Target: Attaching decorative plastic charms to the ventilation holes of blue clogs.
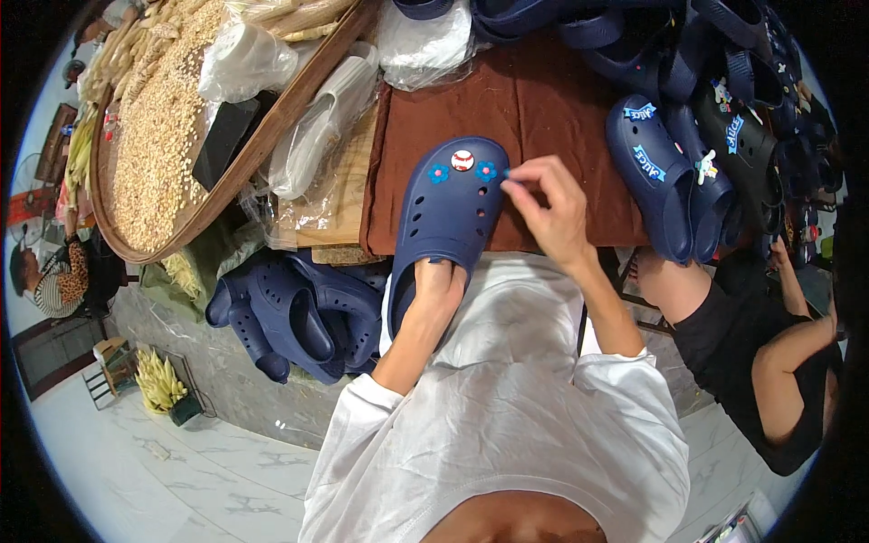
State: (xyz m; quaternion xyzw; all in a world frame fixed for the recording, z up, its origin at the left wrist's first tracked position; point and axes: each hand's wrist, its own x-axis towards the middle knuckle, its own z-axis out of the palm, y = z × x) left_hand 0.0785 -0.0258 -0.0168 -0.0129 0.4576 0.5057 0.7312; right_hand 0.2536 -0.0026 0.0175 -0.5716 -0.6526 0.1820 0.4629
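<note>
Clog (457,213) at the frame's centre, toe over the brown cloth (552,109), sole down, so its holed top faces up within easy reach. The left hand (438,279) is inside it up to the wrist, probably to steady it from within; its fingers are hidden, so I cannot tell their state. The right hand (557,206) has thumb and forefinger together on a blue piece (507,175), a pinch likely suited to its smallness, just beside the flower charm (486,171) and ball charm (463,160).
</note>
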